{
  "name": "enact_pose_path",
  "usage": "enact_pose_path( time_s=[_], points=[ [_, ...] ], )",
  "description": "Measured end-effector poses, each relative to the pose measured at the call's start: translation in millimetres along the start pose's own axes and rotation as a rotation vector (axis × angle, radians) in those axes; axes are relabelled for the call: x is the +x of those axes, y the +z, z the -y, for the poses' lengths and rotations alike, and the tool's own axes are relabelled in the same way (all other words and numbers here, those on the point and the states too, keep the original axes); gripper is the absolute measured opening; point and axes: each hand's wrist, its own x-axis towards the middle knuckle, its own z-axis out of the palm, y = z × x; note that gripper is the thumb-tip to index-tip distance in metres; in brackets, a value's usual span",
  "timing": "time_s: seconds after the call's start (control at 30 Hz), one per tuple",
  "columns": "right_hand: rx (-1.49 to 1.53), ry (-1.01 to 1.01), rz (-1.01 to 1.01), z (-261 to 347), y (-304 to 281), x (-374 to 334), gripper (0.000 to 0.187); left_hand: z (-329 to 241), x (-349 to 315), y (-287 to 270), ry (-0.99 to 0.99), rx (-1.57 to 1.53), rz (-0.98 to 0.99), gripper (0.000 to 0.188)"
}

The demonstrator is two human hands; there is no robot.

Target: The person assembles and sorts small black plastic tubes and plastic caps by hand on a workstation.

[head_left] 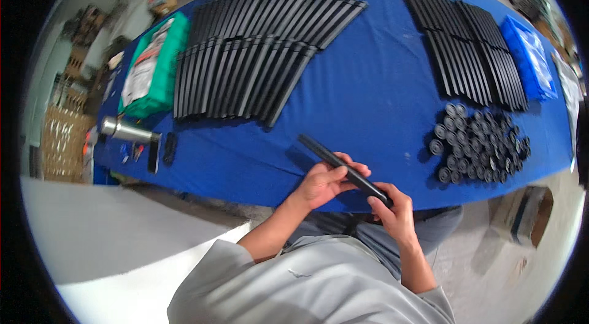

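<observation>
A black tube (320, 150) is held slantwise over the near edge of the blue-covered table, its far end pointing up and left. My left hand (325, 183) wraps its middle, with the thumb lying along the top. Around the near right end my right hand (394, 209) is closed, the thumb pressed close to that end. Whether anything small sits between the right fingers and the tube end is hidden. To the right lies a heap of round black caps (478, 146), several of them facing up with ringed tops.
Rows of black tubes (245, 72) cover the table's left half; more slim black pieces (469, 48) lie at far right. A green bin (161, 88) and a blue bin (532, 72) flank them. A steel flask (129, 130) and a phone (154, 152) lie at left.
</observation>
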Motion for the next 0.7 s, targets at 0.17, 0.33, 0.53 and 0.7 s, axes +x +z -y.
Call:
enact_pose_path(
  time_s=[0.17,0.33,0.53,0.7],
  points=[
    [-0.402,-0.420,-0.056,-1.8,-0.6,4.1,0.032,-0.3,-3.8,-5.0,0.031,-0.018,0.022,0.023],
    [-0.201,-0.183,-0.041,-12.5,0.8,3.3,0.034,-1.5,0.5,-3.3,0.002,-0.029,0.036,0.021],
    [-0.418,-0.355,-0.074,2.2,-0.3,1.7,0.030,-2.2,-0.8,-3.0,0.011,-0.035,0.029,0.019],
    [0.094,0.033,0.016,-13.8,-4.5,7.4,0.027,0.5,1.9,-2.5,0.018,0.010,0.038,0.019]
  ],
)
